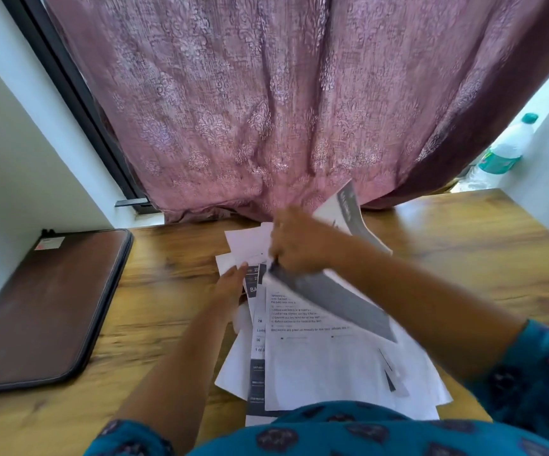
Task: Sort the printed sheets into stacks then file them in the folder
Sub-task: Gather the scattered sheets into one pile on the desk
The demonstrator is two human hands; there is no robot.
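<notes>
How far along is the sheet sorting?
Early. Done: nothing yet; the white printed sheets lie in one loose overlapping pile on the wooden table. In hand: the right hand lifts a grey-printed sheet; the left hand rests on the pile. Left: separate stacks, then filing; the brown zip folder lies closed.
</notes>
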